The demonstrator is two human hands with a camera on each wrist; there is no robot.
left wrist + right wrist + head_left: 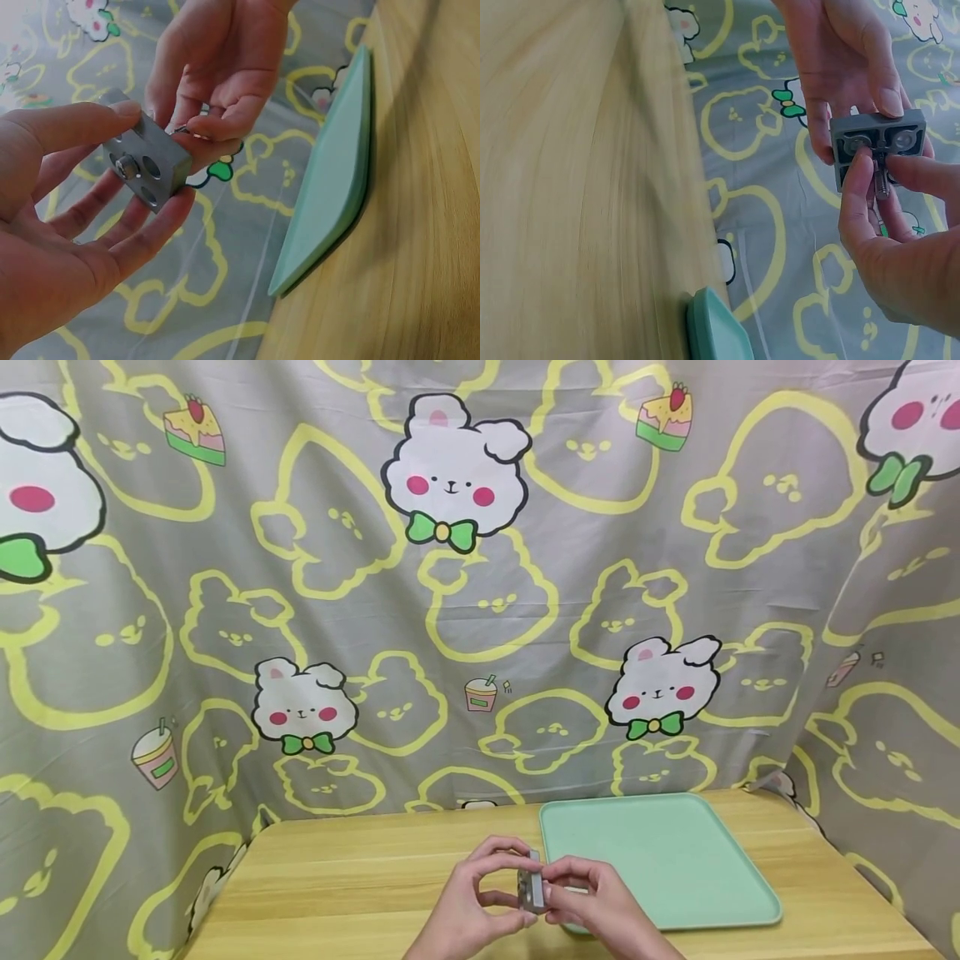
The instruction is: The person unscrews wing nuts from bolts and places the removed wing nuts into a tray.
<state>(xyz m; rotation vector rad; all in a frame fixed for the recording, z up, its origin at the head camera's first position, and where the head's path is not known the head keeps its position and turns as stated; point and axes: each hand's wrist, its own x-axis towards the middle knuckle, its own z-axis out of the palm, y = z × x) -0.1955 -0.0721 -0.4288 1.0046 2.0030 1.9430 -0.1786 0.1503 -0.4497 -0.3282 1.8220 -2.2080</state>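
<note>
My left hand (468, 893) grips a small grey block (154, 157) by its edges, raised above the table's front. One face of the block has several round holes, and a bolt head (126, 166) sits in one of them. On the recessed opposite face, the bolt's threaded shank (883, 186) sticks out. My right hand (907, 262) pinches the shank close to that face, thumb and index finger on either side of it. The fingertips hide part of the bolt there.
A mint-green tray (660, 868) lies on the wooden table (337, 885), right of the hands and just behind the right one. A grey curtain (480, 627) with yellow outlines and white cartoon animals hangs behind and along both sides of the table.
</note>
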